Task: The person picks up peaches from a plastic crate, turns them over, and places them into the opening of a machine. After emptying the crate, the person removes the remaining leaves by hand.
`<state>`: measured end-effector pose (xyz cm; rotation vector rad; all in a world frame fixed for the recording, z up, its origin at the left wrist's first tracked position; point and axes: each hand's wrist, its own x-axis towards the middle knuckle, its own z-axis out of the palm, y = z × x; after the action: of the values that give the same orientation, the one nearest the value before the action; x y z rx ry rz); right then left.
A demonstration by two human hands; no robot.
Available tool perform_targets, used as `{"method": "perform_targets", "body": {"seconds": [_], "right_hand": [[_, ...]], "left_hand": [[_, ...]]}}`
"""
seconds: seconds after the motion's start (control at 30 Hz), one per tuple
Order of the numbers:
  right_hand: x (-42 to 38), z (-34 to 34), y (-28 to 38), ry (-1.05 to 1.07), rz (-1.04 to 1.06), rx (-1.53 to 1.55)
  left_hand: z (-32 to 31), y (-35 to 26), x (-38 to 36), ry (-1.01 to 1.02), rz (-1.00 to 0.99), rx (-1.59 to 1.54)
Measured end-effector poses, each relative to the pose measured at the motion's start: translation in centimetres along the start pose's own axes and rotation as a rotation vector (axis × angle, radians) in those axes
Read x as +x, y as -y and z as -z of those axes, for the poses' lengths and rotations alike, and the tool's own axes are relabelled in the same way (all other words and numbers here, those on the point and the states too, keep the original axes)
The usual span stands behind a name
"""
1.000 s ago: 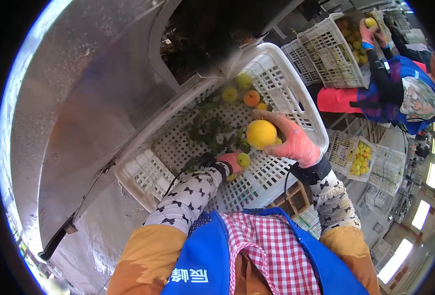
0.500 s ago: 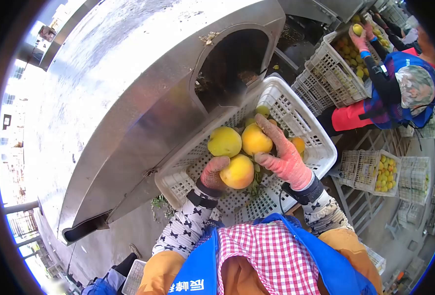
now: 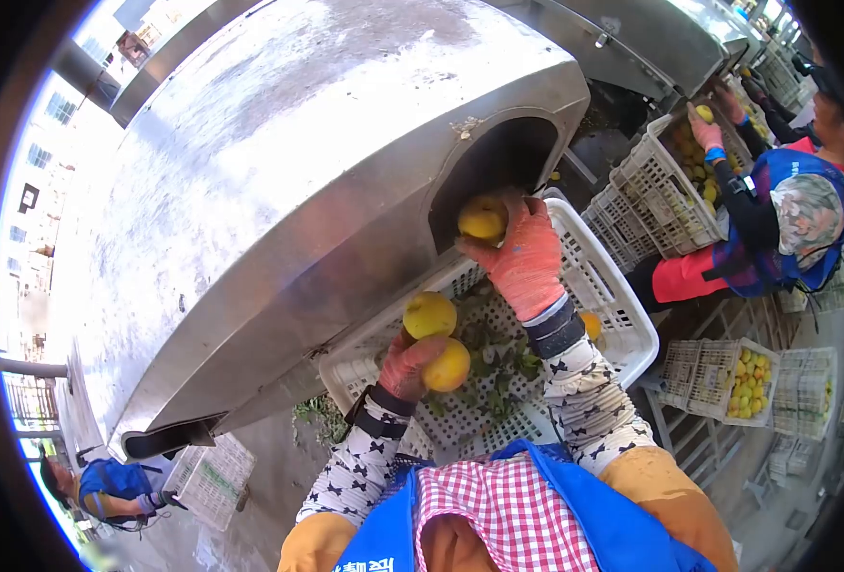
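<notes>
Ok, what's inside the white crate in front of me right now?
The white crate holds green leaves scattered on its floor and one orange fruit near the right wall. The left hand and right arm cover part of the floor, so anything beneath them is hidden.

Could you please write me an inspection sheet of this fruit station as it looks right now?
Surface: white slatted crate set against the steel machine, below its dark opening.
Job's things: one yellow fruit at the opening; two fruits over the crate.
Clutter: green leaves on the crate floor; one more fruit by the right forearm.
Grip: right hand shut on the upper fruit; left hand shut on the lower pair.
Cables: nothing seen.
Surroundings: a co-worker sorting at another crate; more fruit crates below.
</notes>
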<state>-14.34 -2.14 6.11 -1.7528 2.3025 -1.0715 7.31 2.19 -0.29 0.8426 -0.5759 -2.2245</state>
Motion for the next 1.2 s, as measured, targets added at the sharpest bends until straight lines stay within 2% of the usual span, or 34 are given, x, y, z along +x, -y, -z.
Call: {"method": "perform_targets", "body": {"seconds": [0.13, 0.2, 0.33, 0.4, 0.47, 0.53, 0.57, 0.6, 0.67, 0.7, 0.77, 0.8, 0.87, 0.93, 1.0, 1.03, 1.07, 1.13, 1.17, 1.2], "right_hand": [[0.7, -0.9, 0.6, -0.051, 0.011, -0.032], [1.2, -0.5, 0.7, 0.050, -0.013, 0.062], [1.0, -0.7, 0.3, -0.001, 0.037, 0.119], [2.1, -2.0, 0.8, 0.053, 0.028, -0.171], [3.2, -2.8, 1.1, 0.045, 0.034, -0.247], [5.5, -0.3, 1.2, 0.005, 0.145, 0.171], [4.6, 0.6, 0.6, -0.095, 0.214, 0.425], [3.3, 2.0, 0.5, -0.098, 0.227, 0.428], [-0.6, 4.8, 0.8, 0.127, 0.117, 0.492], [-2.1, 5.1, 0.7, 0.131, 0.123, 0.488], [-4.2, 4.7, 0.1, 0.392, 0.225, 0.671], [-4.8, 4.5, 0.0, 0.390, 0.225, 0.671], [-5.5, 4.2, 0.1, 0.459, 0.083, 0.750], [-4.6, 4.0, 0.4, 0.369, 0.156, 0.655], [-3.0, 3.0, 0.4, -0.015, 0.091, 0.413], [-1.3, 1.5, -0.3, -0.178, 0.255, 0.187], [-0.1, 0.2, -0.5, -0.178, 0.253, 0.183], [2.1, -2.3, 0.3, -0.006, 0.057, -0.182], [3.4, -2.6, 1.1, 0.006, 0.054, -0.181], [4.5, -2.2, 2.3, 0.096, -0.050, -0.164]], "left_hand": [[0.2, 0.0, -0.1, -0.016, -0.013, 0.000], [0.3, -0.3, -0.1, 0.013, 0.020, 0.024], [0.0, -0.1, 0.5, 0.027, 0.008, -0.002], [-0.4, -0.3, 0.7, 0.013, -0.035, 0.082], [-1.0, -0.6, 0.3, -0.035, 0.011, 0.130], [-2.0, -1.2, 1.2, -0.037, -0.115, 0.287], [-2.6, -1.4, 1.2, -0.002, -0.143, 0.298], [-3.0, -1.6, 1.4, 0.000, -0.157, 0.298], [-3.7, -1.5, 1.3, 0.004, -0.290, 0.452], [-4.1, -1.7, 1.3, 0.003, -0.294, 0.445], [-4.8, -2.2, 1.4, 0.045, -0.315, 0.518], [-4.9, -2.4, 1.6, 0.046, -0.315, 0.520], [-4.9, -2.8, 1.9, 0.196, -0.277, 0.587], [-4.6, -3.1, 2.3, 0.180, -0.244, 0.587], [-3.6, -2.3, 2.6, 0.165, -0.205, 0.583], [-2.6, -1.4, 3.1, 0.070, -0.152, 0.275], [-2.0, -0.9, 3.4, -0.028, -0.094, -0.034], [-2.6, -1.5, 2.9, -0.023, -0.041, -0.143], [-2.8, -1.3, 2.9, -0.025, -0.025, -0.359], [-2.7, -1.0, 2.6, -0.034, -0.005, -0.574]]}}
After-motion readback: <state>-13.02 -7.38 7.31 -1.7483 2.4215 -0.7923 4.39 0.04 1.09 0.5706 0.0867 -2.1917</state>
